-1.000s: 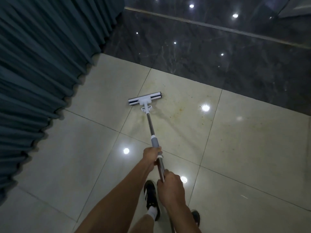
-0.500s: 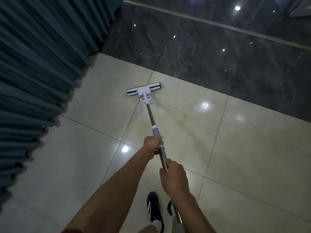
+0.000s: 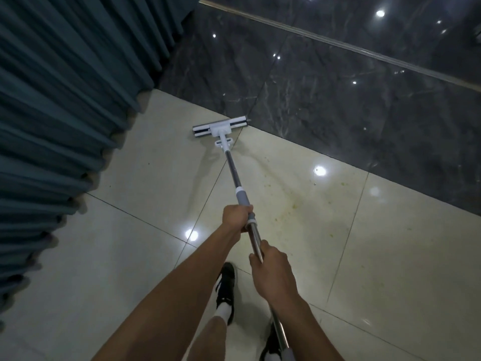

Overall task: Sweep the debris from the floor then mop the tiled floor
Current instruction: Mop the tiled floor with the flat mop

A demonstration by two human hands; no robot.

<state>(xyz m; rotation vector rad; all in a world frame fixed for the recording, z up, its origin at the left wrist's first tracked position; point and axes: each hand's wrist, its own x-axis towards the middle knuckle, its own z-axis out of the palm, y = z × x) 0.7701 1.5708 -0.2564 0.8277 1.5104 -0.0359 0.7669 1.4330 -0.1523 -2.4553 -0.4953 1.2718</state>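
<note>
A mop with a white, flat head [image 3: 220, 129] rests on the cream tiled floor [image 3: 390, 256], its far end touching the base of the dark marble wall. Its metal pole [image 3: 233, 170] runs back toward me. My left hand [image 3: 236, 217] grips the pole at the grey collar. My right hand [image 3: 270, 269] grips the pole lower down, closer to my body. Yellowish stains and small specks [image 3: 294, 204] mark the tile to the right of the pole.
A teal pleated curtain [image 3: 65, 113] hangs along the left, reaching the floor. A dark glossy marble wall [image 3: 338, 87] borders the tiles at the back. My black shoe with a white sock [image 3: 225, 290] stands below the hands.
The mop head has slid forward across the tile, from the middle of the floor up to the foot of the marble wall. Both hands followed it forward, still gripping the pole.
</note>
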